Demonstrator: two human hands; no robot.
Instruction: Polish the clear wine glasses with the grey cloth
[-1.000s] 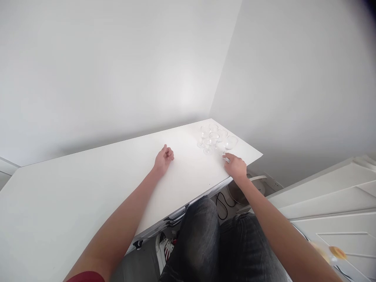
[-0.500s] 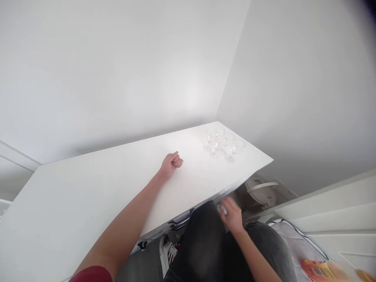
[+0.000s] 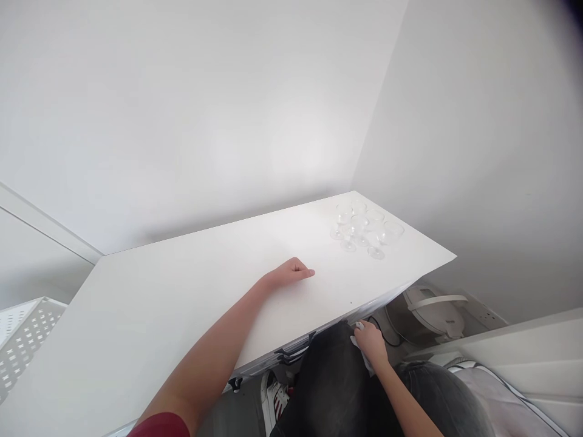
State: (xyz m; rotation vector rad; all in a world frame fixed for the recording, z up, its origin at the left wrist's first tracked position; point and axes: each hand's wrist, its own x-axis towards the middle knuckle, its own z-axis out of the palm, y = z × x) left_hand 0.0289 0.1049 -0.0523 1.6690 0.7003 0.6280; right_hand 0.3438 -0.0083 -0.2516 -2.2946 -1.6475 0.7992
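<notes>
My left hand (image 3: pixel 290 274) rests on the white table (image 3: pixel 182 285), fingers lying loosely forward with nothing in them. Below the table's front edge, my right hand (image 3: pixel 371 343) sits on my dark-trousered knee, closed on a small white thing, perhaps a cloth (image 3: pixel 358 332). Several clear stemmed glasses (image 3: pixel 364 229) stand clustered at the table's far right corner, apart from both hands.
White walls meet behind the table's right end. A white appliance with a handle (image 3: pixel 432 309) stands on the floor under the right end, with a cable beside it. A perforated white basket (image 3: pixel 22 334) is at the left. A shoe (image 3: pixel 276 397) shows below.
My right hand left the glasses and dropped below the table edge to my knee. My left hand slid right and uncurled from a loose fist. The camera view shifted left.
</notes>
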